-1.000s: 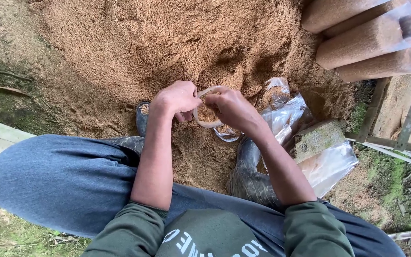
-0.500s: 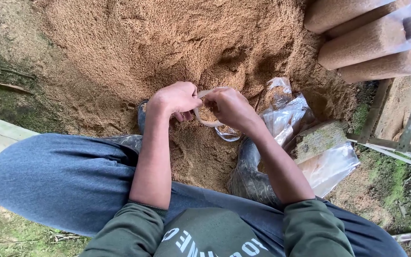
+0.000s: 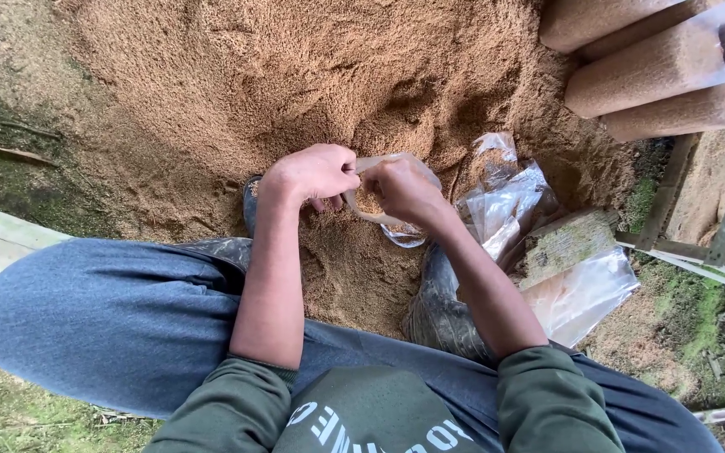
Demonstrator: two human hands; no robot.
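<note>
Sawdust heap (image 3: 312, 75) ahead; left hand (image 3: 312, 174) and right hand (image 3: 400, 189) both pinch bag (image 3: 392, 220) rim just below it. Keep mouth taut, level.

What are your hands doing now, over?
Left hand and right hand both pinch the rim of the clear plastic bag. Bag partly filled with sawdust, above the sawdust pile. Nothing blocking.

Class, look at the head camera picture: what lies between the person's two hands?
In the head view, the open mouth of a small clear plastic bag holding sawdust spans the gap between the left hand and right hand; both grip its rim.
</note>
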